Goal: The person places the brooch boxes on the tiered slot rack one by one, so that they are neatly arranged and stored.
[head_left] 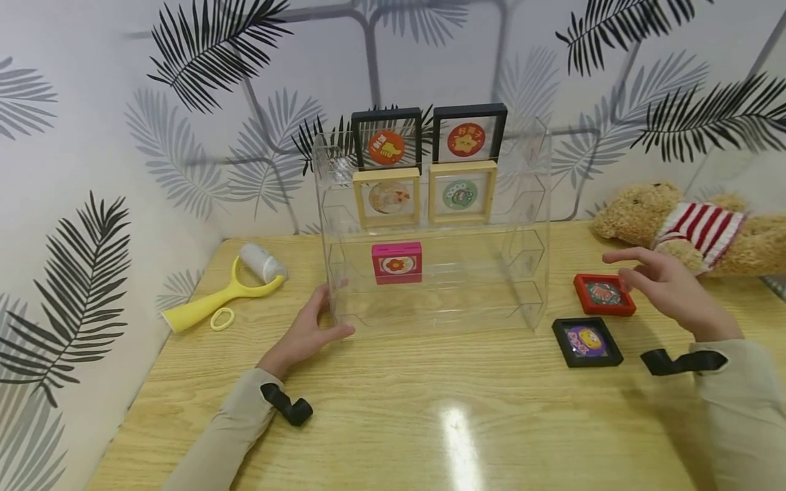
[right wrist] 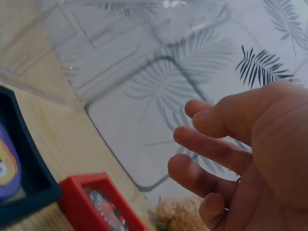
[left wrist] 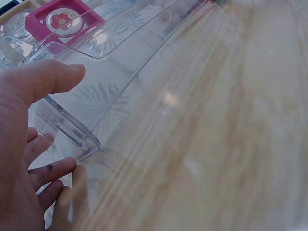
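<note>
A clear acrylic tiered rack (head_left: 467, 273) stands on the table. Its upper tiers bear two black frames (head_left: 437, 134) and two pale wooden frames (head_left: 494, 198); a pink frame (head_left: 397, 264) with a red flower sits lower down. My left hand (head_left: 310, 334) is at the rack's lower left side, thumb in front and fingers around its edge, as the left wrist view also shows. Above a red frame (head_left: 604, 294) on the right hovers my right hand (head_left: 681, 290), fingers loosely bent and holding nothing. A black frame (head_left: 587, 342) with a purple round picture lies just in front of the red one.
At the back right lies a teddy bear (head_left: 700, 228) in a striped shirt. To the left are a yellow Y-shaped handle (head_left: 209, 303) with a grey-white roller (head_left: 262, 262) and a small yellow ring (head_left: 222, 318). A leaf-patterned wall (head_left: 245, 150) rises behind the table (head_left: 381, 409).
</note>
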A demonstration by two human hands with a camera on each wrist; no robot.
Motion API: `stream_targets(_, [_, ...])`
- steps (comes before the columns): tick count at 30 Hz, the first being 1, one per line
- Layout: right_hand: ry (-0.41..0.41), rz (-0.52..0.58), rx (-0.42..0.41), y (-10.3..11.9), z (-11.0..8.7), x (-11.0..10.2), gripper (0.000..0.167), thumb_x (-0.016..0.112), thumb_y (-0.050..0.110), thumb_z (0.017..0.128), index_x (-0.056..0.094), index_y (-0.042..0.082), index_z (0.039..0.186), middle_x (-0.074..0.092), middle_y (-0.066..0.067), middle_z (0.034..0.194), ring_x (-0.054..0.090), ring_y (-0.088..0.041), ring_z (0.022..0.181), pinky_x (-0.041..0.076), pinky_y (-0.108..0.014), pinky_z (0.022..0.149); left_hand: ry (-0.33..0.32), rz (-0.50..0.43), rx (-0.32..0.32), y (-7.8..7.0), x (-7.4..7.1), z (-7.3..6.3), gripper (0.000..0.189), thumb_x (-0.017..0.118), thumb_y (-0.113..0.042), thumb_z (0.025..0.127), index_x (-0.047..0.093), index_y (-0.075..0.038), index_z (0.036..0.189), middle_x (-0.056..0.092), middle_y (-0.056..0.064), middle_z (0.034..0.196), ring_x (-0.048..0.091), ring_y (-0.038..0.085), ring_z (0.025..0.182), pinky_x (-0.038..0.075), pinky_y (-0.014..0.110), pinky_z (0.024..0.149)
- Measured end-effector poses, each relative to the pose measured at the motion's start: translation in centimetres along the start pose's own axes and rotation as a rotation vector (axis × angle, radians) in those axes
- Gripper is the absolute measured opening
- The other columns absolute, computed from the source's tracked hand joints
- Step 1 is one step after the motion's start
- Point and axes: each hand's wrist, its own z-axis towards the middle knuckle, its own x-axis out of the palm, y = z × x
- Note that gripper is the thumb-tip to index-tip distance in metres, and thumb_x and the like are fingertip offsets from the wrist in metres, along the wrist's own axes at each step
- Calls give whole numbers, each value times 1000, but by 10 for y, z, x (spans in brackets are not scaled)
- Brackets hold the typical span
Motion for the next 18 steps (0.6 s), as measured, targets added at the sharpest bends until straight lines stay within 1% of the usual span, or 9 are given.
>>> stream_targets(2, [8,-26,47,-10,-2,-3,31,53,13,99,56,18,130,57,30,101,59,1,78,33,-26,56,1,-1,1,1,0,0,80,74,-18,85,26,-19,150,41,17,147,36,34,137,24,56,113])
stream_targets(3, [15,-48,78,-15,-3,-4,32,54,16,99,55,21,131,58,27,101,59,0,77,34,-27,56,1,1,1,1,0,0,80,73,-19,85,26,-18,150,40,17,148,36,34,137,24,56,113])
stream_targets(6, [33,-112,155,-30,-5,-4,38,61,21,96,53,20,133,61,12,92,55,-4,72,35,-28,55,-4,1,-1,2,0,0,80,74,-19,85,26,-17,149,42,17,146,37,34,136,25,56,112])
stream_targets(7, [37,-133,167,-35,-6,-3,42,63,22,95,52,18,135,59,8,91,53,-6,71,36,-27,55,-4,1,-1,2,0,1,80,74,-19,85,26,-17,149,42,18,146,37,34,136,26,56,112])
stream_targets(9, [36,-162,167,-46,-7,-2,51,68,20,91,49,11,137,55,-1,90,49,-8,69,36,-27,55,-7,1,-5,1,0,1,80,74,-19,85,26,-17,149,42,18,145,38,35,136,26,56,112])
stream_targets(12, [34,-162,140,-60,-9,1,67,75,13,84,41,0,141,49,-8,96,44,-6,70,38,-23,59,-7,0,-6,0,0,0,80,74,-19,85,26,-16,149,43,19,144,38,35,135,26,56,112])
stream_targets(13, [37,-164,128,-63,-9,2,73,76,11,82,38,-3,142,47,-12,102,44,-4,71,39,-21,60,-6,1,-5,-1,0,0,80,74,-18,85,26,-16,149,43,19,145,38,35,135,26,56,112])
stream_targets(15, [41,-170,121,-69,-10,3,82,80,11,78,34,-5,144,44,-18,107,44,-2,73,39,-19,63,-4,4,-4,-2,0,0,80,74,-19,85,26,-16,149,43,19,145,38,35,135,26,56,112])
stream_targets(18, [48,-188,114,-72,-10,5,89,83,12,75,32,-6,145,38,-27,122,47,-1,71,41,-18,62,-3,4,-3,-3,0,0,80,74,-18,85,26,-16,149,43,19,145,38,35,136,26,56,112])
